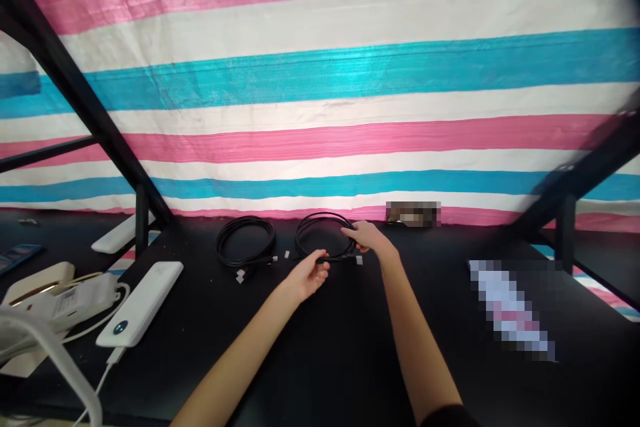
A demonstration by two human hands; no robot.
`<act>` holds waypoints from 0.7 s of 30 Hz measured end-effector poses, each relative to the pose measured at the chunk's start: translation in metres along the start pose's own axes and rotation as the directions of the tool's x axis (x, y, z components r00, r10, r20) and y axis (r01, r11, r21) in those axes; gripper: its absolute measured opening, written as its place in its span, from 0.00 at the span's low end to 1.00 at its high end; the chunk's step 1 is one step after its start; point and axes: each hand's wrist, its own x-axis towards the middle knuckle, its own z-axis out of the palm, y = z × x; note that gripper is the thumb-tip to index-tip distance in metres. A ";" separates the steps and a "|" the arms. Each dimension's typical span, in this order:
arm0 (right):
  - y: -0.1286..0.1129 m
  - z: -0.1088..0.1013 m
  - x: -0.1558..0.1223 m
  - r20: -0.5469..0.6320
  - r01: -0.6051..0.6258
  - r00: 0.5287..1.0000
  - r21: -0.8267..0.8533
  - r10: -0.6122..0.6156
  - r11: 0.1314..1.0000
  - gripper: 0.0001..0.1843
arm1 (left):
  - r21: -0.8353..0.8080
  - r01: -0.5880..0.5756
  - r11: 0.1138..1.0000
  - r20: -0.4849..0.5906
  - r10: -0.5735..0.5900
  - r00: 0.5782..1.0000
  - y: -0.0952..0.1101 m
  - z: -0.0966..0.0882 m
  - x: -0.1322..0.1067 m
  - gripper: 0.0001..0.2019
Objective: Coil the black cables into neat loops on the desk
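Note:
A black coiled cable (320, 215) lies near the back of the black table, a light-coloured plug end showing at its lower right. My right hand (369, 237) closes on the right side of this coil, thumb and fingers together. At the coil's front edge, my left hand (307, 277) has its fingers curled, with the thumb and forefinger pinching the cable. To the left rests a second black coiled cable (219, 250), apart from both hands, with its metal plug ends at its lower right.
A white power bank (150, 300) with a white cord stands left, near a white power strip (85, 297) and a phone (20, 257). A blurred item (515, 313) lies right, another (413, 213) at the back. Black metal posts (75, 87) flank the striped sheet (350, 73).

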 end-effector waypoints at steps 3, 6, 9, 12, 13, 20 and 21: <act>0.011 0.014 0.011 -0.032 -0.007 0.999 -0.024 0.006 1.000 0.15 | -0.034 0.038 0.999 -0.013 -0.039 0.999 -0.009 -0.003 0.003 0.07; 0.020 0.021 0.018 -0.056 -0.008 0.998 -0.049 0.005 0.999 0.12 | 0.009 0.110 0.994 0.094 -0.110 0.989 -0.007 -0.005 -0.006 0.12; 0.024 0.020 0.022 -0.094 0.006 0.995 -0.082 -0.014 0.997 0.12 | 0.153 -0.020 0.988 0.212 -0.013 0.977 0.001 -0.009 -0.022 0.15; 0.021 0.012 0.021 -0.213 0.070 0.972 -0.135 -0.098 0.988 0.18 | 0.461 -0.413 0.785 0.038 0.448 0.893 0.020 -0.022 -0.035 0.17; 0.018 0.008 0.021 -0.273 0.109 0.950 -0.160 -0.150 0.981 0.19 | 0.668 -0.416 0.616 -0.030 0.582 0.813 0.029 -0.029 -0.036 0.17; -0.010 -0.002 0.002 -0.265 0.351 0.883 -0.172 -0.386 0.920 0.16 | 0.930 0.186 0.317 -0.367 0.775 0.515 0.091 -0.109 -0.023 0.22; -0.014 0.001 -0.001 -0.166 0.386 0.897 -0.151 -0.409 0.910 0.16 | 0.909 0.254 0.331 -0.416 0.771 0.482 0.096 -0.121 -0.020 0.24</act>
